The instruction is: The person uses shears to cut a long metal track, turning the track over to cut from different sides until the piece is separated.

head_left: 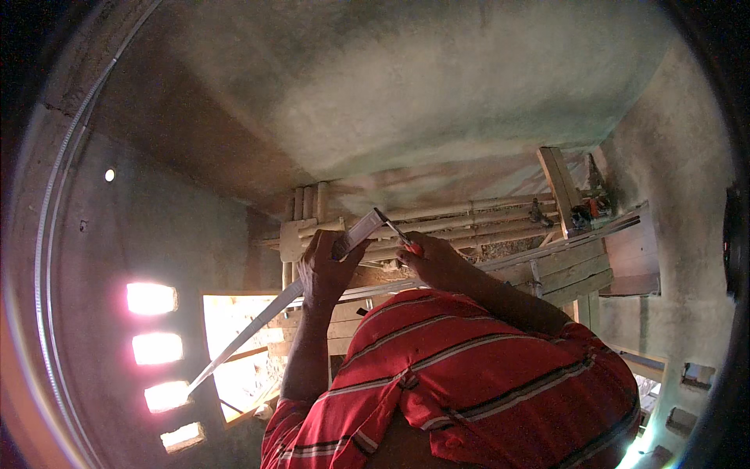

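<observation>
My left hand [322,270] is closed around a long, light grey metal strip [365,230], which looks like a channel profile. Its far end sticks up past my fingers, while the rest slants down to the left behind my wrist. In my right hand [431,258] is a slim hand tool with a red handle [414,249]. The tool's thin metal part reaches up and left to the strip's far end, where the two appear to touch. Whether it is a pair of snips or another tool is too small to tell.
Below my hands lies a platform of wooden poles [500,211] and planks [574,273]. An upright board [557,187] and several dark items stand at its right end. A plastered wall [437,86] rises ahead. Bright openings [156,349] pierce the left wall, and thin strips [48,203] run along it.
</observation>
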Action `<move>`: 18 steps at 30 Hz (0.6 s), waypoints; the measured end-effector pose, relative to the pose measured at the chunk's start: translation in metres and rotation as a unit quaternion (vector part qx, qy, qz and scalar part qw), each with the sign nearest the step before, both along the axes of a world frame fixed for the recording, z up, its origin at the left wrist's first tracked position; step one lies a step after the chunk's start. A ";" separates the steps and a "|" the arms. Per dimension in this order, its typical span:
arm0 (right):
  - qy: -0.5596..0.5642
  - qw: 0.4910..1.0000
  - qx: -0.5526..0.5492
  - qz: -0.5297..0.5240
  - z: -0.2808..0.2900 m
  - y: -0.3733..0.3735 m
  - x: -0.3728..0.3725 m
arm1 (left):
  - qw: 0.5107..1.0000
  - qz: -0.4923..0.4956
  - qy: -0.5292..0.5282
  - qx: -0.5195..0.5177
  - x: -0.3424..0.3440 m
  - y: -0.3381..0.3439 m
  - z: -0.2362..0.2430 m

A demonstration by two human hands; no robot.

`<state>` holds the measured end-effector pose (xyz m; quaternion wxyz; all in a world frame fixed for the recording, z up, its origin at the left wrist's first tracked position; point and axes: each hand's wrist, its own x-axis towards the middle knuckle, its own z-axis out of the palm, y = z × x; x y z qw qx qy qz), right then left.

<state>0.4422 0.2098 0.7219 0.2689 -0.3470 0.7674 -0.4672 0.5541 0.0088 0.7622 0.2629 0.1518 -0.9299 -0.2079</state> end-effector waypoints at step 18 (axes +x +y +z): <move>-0.020 0.999 0.025 -0.020 0.006 0.005 0.008 | 1.000 -0.001 -0.005 0.002 0.005 0.011 0.006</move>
